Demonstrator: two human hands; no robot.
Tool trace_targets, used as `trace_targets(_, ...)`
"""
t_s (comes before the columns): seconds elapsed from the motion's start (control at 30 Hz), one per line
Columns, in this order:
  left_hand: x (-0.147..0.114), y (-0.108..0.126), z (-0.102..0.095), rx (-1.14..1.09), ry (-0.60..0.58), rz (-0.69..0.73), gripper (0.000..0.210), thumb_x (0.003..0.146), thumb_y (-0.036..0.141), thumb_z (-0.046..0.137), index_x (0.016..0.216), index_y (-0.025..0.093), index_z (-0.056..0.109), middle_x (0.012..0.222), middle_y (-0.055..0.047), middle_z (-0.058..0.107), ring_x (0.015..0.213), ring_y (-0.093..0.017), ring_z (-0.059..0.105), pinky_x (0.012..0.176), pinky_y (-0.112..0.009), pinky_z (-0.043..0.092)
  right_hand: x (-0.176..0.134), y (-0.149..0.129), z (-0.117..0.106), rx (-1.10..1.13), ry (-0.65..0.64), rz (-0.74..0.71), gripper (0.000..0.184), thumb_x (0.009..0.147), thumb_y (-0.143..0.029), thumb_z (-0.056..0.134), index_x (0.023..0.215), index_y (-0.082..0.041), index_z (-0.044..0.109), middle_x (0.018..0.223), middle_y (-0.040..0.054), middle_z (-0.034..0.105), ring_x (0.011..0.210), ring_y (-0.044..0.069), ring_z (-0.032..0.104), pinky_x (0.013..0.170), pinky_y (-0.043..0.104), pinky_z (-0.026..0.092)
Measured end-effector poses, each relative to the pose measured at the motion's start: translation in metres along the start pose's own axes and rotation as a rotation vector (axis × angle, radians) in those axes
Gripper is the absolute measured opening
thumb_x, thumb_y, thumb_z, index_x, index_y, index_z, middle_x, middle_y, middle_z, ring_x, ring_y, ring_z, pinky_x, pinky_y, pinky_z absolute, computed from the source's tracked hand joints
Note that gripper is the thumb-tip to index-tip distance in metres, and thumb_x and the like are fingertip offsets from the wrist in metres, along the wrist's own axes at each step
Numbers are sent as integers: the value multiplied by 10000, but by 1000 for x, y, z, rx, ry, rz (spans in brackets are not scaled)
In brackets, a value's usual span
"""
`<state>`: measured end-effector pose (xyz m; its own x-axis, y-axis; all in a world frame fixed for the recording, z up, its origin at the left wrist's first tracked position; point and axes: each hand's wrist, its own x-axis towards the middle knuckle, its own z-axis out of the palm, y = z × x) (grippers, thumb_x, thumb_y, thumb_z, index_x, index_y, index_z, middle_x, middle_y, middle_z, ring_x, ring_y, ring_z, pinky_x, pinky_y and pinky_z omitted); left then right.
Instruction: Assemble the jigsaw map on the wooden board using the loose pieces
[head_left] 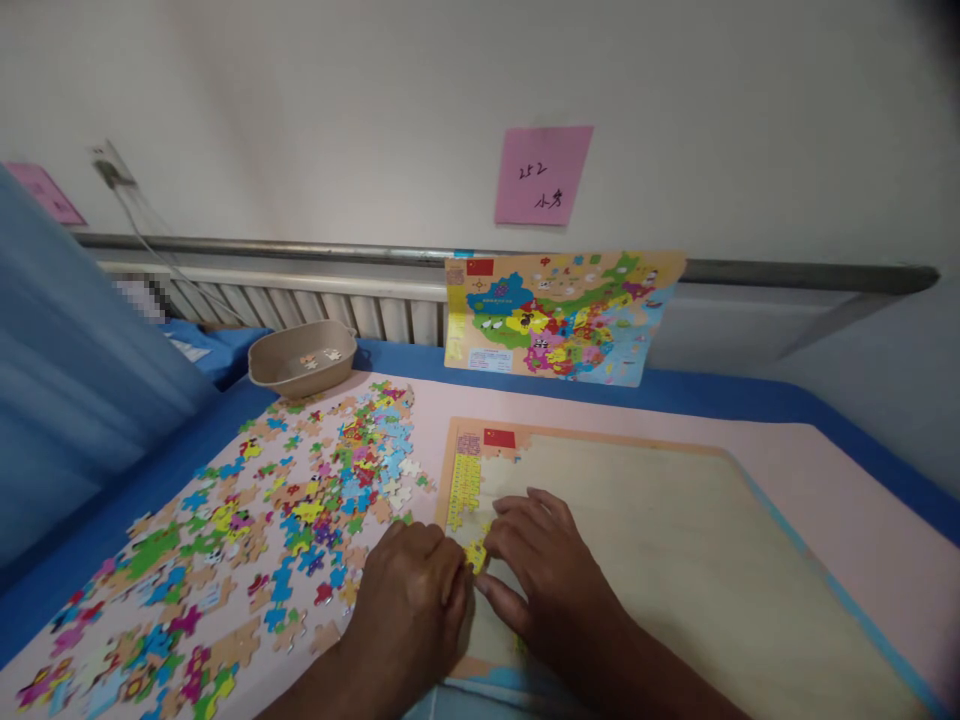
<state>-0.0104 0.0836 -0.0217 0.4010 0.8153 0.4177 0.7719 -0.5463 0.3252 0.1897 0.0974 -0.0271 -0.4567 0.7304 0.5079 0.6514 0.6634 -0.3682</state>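
My left hand [412, 590] is closed, its knuckles up, over the left edge of the puzzle board [660, 540]. Its curled fingertips meet a small yellow puzzle piece [475, 556]. On the other side of that piece, my right hand [544, 575] rests with thumb and fingers apart, its index fingertip close to the yellow. Joined pieces make up the board's upper left corner, with a red flag [499, 438] and a yellow printed strip [464, 485]. More yellow shows beneath my right hand, mostly hidden.
Many loose puzzle pieces [300, 510] spread across the pink sheet at left. Behind them, a beige basket [304, 362] holds a few pieces. A colourful map picture [562, 318] leans on the wall below a metal rail [810, 275]. A blue curtain [82, 370] hangs far left.
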Motion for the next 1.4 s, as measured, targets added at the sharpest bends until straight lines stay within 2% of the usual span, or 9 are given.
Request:
trace_targets(0.17, 1, -5, -5, -39, -41, -31, 172, 875, 115, 531, 742, 220, 560, 728, -26, 576, 694, -211, 510, 670, -359, 286, 2, 0, -4, 16, -31, 1, 147, 863, -148, 646, 968, -234, 589, 989, 49, 704, 1141, 273, 616, 1101, 518, 317)
trace_targets(0.3, 4, -8, -9, -36, -101, -16, 179, 896, 121, 545, 748, 218, 574, 761, -22, 594, 732, -208, 530, 723, -372, 306, 4, 3, -4, 35, -57, -40, 279, 838, -109, 627, 1086, -235, 612, 1089, 49, 715, 1203, 281, 591, 1122, 526, 293)
trace_targets(0.73, 8, -21, -12, 6, -204, -67, 208, 876, 88, 552, 718, 203, 624, 738, -29, 649, 726, -206, 594, 702, -335, 338, -1, 7, 4, 24, -105, -47, 96, 887, -131, 582, 868, -225, 585, 928, 23, 709, 1245, 260, 583, 1174, 510, 233)
trace_targets(0.83, 12, -30, -22, 85, -172, -81, 221, 912, 140, 551, 719, 200, 640, 735, -41, 654, 734, -216, 604, 708, -336, 355, -1, 10, 5, 13, -134, -55, 103, 873, -141, 614, 913, -235, 623, 997, 12, 724, 1300, 266, 549, 1195, 517, 192)
trace_targets(0.97, 21, -47, -52, 162, -124, -186, 223, 939, 170, 528, 783, 204, 683, 799, -46, 691, 781, -211, 634, 723, -320, 374, -1, 11, 8, 5, -197, -88, 258, 866, -191, 675, 1108, -279, 666, 1236, 28, 708, 1413, 307, 460, 1211, 550, 151)
trace_targets(1.1, 24, -56, -76, 135, -308, -268, 212, 893, 132, 543, 743, 218, 665, 772, -8, 693, 759, -180, 639, 673, -285, 339, -1, 11, 12, 22, -195, -109, 188, 862, -205, 709, 1031, -281, 675, 1249, 25, 708, 1436, 321, 447, 1214, 561, 139)
trace_targets(1.23, 23, -57, -81, 172, -438, -241, 230, 878, 131, 538, 677, 207, 619, 728, -8, 672, 698, -174, 605, 629, -291, 290, -2, 10, 13, 24, -173, -110, 100, 876, -248, 733, 928, -249, 648, 1182, 24, 723, 1419, 320, 474, 1219, 559, 148)
trace_targets(1.33, 21, -65, -92, 113, -276, -247, 221, 875, 143, 541, 700, 209, 657, 725, -5, 682, 694, -169, 608, 639, -291, 336, -2, 7, 10, 32, -145, -124, 52, 918, -258, 684, 905, -240, 637, 1154, 27, 731, 1402, 316, 495, 1218, 563, 170)
trace_targets(1.4, 19, -74, -105, 28, 21, -298, 190, 889, 183, 563, 768, 215, 706, 773, -2, 711, 726, -162, 626, 679, -287, 400, 0, 6, 8, 20, -139, -129, 20, 937, -234, 636, 921, -242, 643, 1137, 34, 735, 1388, 316, 508, 1206, 569, 204)
